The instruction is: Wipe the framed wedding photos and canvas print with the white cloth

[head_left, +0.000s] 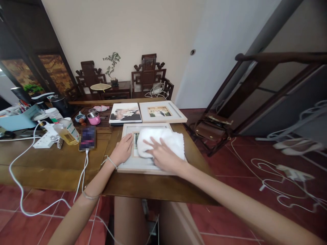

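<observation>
A white-framed picture [127, 166] lies flat on the wooden table [158, 187] in front of me. My left hand [123, 149] rests on its left edge, fingers spread and pressing down. My right hand [163, 156] lies flat on a white cloth [168, 137] that covers the glass of the frame. Two more pictures lie behind it: a frameless print [125, 113] and a second white-framed picture [162, 111].
A phone [87, 137] on a white cable, a yellow bottle [68, 132], a pink cup [93, 118] and a power strip [46, 137] sit at the left. Carved chairs [149, 76] stand behind. A brown bag [209, 129], cables [281, 173] and a stair rail [268, 75] are at the right.
</observation>
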Available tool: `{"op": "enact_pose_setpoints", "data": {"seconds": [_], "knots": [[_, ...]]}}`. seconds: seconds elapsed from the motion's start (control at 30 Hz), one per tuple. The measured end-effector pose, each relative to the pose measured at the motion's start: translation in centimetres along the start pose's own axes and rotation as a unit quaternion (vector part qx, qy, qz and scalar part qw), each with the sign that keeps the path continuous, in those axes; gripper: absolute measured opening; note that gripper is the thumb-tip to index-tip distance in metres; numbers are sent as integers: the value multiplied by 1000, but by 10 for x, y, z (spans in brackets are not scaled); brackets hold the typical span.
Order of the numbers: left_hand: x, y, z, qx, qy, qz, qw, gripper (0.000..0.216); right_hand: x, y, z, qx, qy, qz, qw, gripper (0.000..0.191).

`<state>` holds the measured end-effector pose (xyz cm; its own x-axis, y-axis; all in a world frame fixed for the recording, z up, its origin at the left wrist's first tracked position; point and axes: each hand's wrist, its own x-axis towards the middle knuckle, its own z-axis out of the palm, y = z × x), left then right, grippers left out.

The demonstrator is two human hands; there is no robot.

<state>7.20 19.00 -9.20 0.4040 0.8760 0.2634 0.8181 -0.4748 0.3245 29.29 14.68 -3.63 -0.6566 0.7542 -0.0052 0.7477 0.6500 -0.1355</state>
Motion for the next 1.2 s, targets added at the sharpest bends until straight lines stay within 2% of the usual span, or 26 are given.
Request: {"op": "enact_pose_setpoints", "data": {"seconds": [0.13,0.27,0.37,0.57,0.67,0.77,0.87,1.03,1.13,1.2], "knots": [[0,-3,1,-7,5,10,1000,48,52,36,9,-74,60,32,995,58],[0,-5,3,-14,15,15,1000,47,74,41,7,-96,50,35,994,58],[0,-4,3,-17,13,9,1000,47,57,21,2,-79,14,5,997,59],[-1,2,-1,-11,2,-8,1000,48,-17,-26,-21,44,-106,-71,991,57],[-1,5,-4,-10,-10,-16,1000,49,-41,-38,-23,78,-97,-107,986,53],[-2,6,-4,-14,-10,-16,1000,48,-43,-36,-14,82,-60,-99,990,57],[-2,3,-2,-17,-2,-6,1000,48,-23,-21,-3,32,-34,-47,998,63],[-2,0,0,-42,7,3,999,48,40,13,2,-80,0,48,996,61],[-1,2,-4,-77,23,-1,997,53,73,14,4,-93,17,70,993,59],[0,4,-6,-101,45,-7,994,57,83,5,6,-92,8,51,994,58]]}}
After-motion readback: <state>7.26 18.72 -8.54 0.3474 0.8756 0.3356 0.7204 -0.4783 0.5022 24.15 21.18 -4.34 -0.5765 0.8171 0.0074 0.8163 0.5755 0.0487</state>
